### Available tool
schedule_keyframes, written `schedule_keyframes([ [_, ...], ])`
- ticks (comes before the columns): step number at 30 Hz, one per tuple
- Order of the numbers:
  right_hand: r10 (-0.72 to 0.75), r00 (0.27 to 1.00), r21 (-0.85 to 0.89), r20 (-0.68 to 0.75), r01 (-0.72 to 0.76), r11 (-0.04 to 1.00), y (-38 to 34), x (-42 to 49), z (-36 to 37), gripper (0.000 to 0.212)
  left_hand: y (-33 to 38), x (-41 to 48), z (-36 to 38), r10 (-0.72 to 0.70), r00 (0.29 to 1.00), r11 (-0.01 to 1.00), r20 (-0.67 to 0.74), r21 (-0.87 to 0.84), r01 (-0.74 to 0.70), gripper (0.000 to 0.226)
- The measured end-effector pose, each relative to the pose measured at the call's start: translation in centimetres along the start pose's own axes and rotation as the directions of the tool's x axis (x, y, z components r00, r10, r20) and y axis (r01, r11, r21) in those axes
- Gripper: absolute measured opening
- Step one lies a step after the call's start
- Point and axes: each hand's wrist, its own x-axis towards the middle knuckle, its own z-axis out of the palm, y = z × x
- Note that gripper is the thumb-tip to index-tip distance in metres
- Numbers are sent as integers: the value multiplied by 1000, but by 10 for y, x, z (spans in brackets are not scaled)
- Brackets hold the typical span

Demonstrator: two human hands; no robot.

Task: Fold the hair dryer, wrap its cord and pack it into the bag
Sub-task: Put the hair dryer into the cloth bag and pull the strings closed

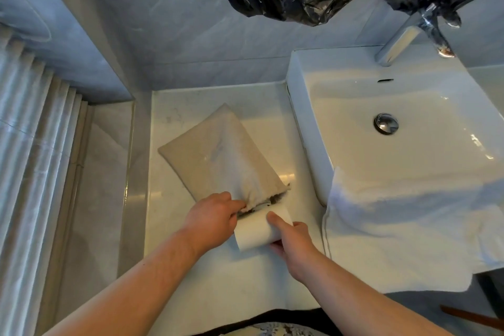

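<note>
Our right hand (pixel 293 240) gripped the white dryer (pixel 256 229), forefinger laid along its top, while our left hand (pixel 211 217) pinched the beige bag (pixel 218 153) at its mouth. The dryer's far end met that mouth (dark within, so we could not tell how deep it went). The bag lay on the counter (pixel 191 267), beside the sink (pixel 305 117), whose front edge wore a draped towel (pixel 395 226).

A white towel (pixel 395 226) drapes over the sink (pixel 354 106) rim beneath a faucet (pixel 395 43).
</note>
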Motion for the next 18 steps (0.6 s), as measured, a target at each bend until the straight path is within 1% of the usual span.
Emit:
schedule_keyframes([
  [1,16,999,-45,34,-15,999,-2,-1,-2,61,-3,-4,6,-33,999,997,-1,-66,33,38],
  [2,22,998,-135,53,-14,991,-6,-4,-6,56,-6,-10,12,-72,997,987,-19,-146,68,38],
  [3,3,999,-270,53,11,963,-10,-6,-11,54,-7,-17,19,-119,992,970,-45,-221,106,39],
  [4,-51,998,-415,36,61,908,-15,-6,-18,51,-6,-24,25,-178,981,947,-73,-283,151,41],
  [5,-148,989,-549,13,131,826,-20,-5,-24,47,-3,-32,30,-251,963,915,-95,-348,204,46],
  [6,-270,963,-661,-1,202,722,-27,-1,-29,40,1,-39,34,-329,939,867,-96,-424,261,55],
  [7,-385,923,-735,11,268,622,-33,4,-33,36,6,-45,39,-396,916,808,-69,-500,312,67],
  [8,-473,879,-776,58,338,533,-41,11,-33,38,13,-51,43,-437,899,752,-31,-561,347,79],
  [9,-526,841,-792,129,407,456,-48,17,-31,43,20,-55,46,-459,889,712,3,-597,370,89],
  [10,-538,817,-792,209,464,397,-57,23,-27,47,27,-56,49,-470,882,685,25,-620,382,97],
  [11,-520,804,-777,290,515,362,-63,29,-22,50,35,-55,51,-481,876,663,40,-638,393,103],
  [12,-484,794,-749,369,562,351,-69,34,-17,50,42,-53,53,-498,865,635,55,-657,407,107],
  [13,-447,785,-733,428,591,337,-72,39,-13,45,48,-49,56,-521,851,604,67,-676,423,108],
  [14,-421,787,-738,452,595,319,-74,42,-10,36,54,-45,58,-547,834,577,65,-693,433,105],
  [15,-411,796,-756,444,579,305,-75,44,-9,26,58,-41,60,-577,815,556,48,-708,436,98],
  [16,-417,804,-766,424,564,309,-75,46,-9,20,60,-37,61,-607,795,542,16,-724,428,90],
  [18,-431,812,-775,393,545,320,-69,48,-18,20,62,-33,63,-641,767,516,-35,-759,397,77],
])
